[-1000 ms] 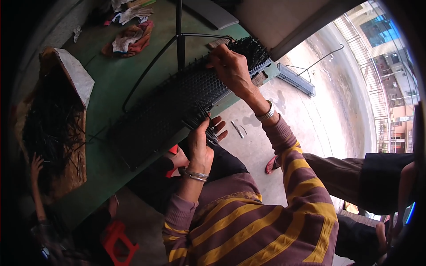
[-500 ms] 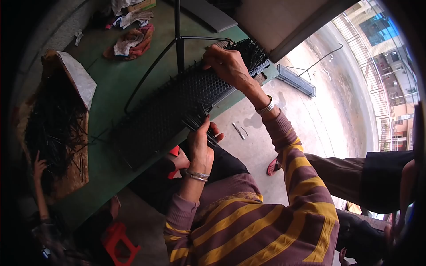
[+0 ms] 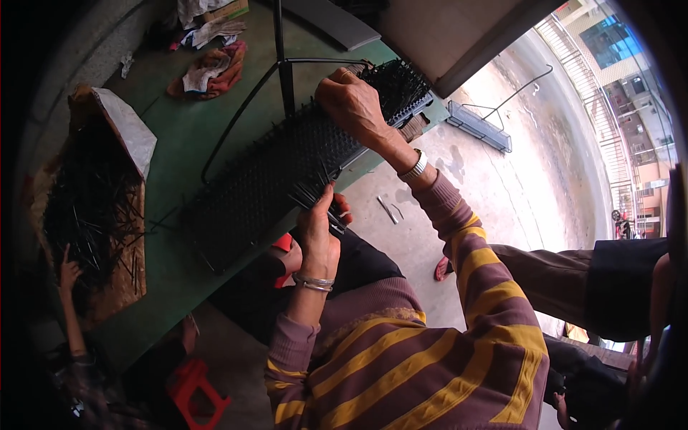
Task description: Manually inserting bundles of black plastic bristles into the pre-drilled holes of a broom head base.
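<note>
A long black perforated rack (image 3: 269, 168) lies slantwise on the green table, its honeycomb of holes facing up. Thin black sticks (image 3: 398, 89) stand crowded at its far right end. My left hand (image 3: 320, 215) is closed round a bundle of similar black sticks (image 3: 307, 192) at the rack's near edge. Above the rack's far side, my right hand (image 3: 349, 100) has its fingers pinched together, pointing down at the holes; whatever they hold is hidden behind the hand. A black metal frame (image 3: 285, 75) rises just behind the rack.
An opened carton (image 3: 132, 251) at the left holds a heap of black sticks, with another person's hand (image 3: 69, 272) at it. Rags (image 3: 208, 72) lie at the back of the green table (image 3: 172, 136). A wire-handled rack (image 3: 480, 127) stands on the floor; a red stool (image 3: 197, 394) is below.
My right hand has shifted a little left along the rack, its fingers still pinched. My left hand, with the bundle of black sticks, has barely moved.
</note>
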The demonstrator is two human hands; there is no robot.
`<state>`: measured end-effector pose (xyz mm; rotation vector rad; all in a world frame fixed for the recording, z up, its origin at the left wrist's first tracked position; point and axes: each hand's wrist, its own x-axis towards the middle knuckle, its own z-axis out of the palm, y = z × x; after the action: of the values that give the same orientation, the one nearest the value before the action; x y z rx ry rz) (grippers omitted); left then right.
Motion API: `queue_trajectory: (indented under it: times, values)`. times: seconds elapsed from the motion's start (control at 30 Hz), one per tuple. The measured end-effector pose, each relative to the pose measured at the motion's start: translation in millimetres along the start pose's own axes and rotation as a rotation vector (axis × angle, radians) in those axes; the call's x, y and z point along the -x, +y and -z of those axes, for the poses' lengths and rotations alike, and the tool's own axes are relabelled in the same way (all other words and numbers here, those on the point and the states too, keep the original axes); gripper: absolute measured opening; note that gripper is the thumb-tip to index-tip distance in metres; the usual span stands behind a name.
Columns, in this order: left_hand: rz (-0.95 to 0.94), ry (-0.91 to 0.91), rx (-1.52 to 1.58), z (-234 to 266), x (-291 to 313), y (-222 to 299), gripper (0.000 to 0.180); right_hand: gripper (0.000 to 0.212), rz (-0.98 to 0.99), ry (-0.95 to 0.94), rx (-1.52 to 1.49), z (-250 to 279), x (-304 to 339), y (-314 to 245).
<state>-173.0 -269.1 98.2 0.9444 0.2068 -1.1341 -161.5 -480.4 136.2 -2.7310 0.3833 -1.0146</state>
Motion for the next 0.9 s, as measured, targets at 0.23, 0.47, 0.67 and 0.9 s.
queue_trajectory:
  times: [0.23, 0.47, 0.67, 0.9]
  values:
    - [-0.003, 0.009, 0.007, 1, 3, 3, 0.024, 0.006, -0.071, -0.027, 0.110, -1, 7, -6]
    - [-0.035, 0.027, 0.038, -2, 4, 2, 0.017, 0.006, -0.106, 0.097, 0.112, -5, 16, -11]
    - [-0.036, 0.019, 0.046, 4, 4, 2, 0.017, 0.004, -0.137, 0.188, 0.005, -16, 17, -13]
    - [-0.041, 0.011, 0.029, 6, 0, 1, 0.018, 0.008, -0.144, 0.169, 0.066, -3, 21, -16]
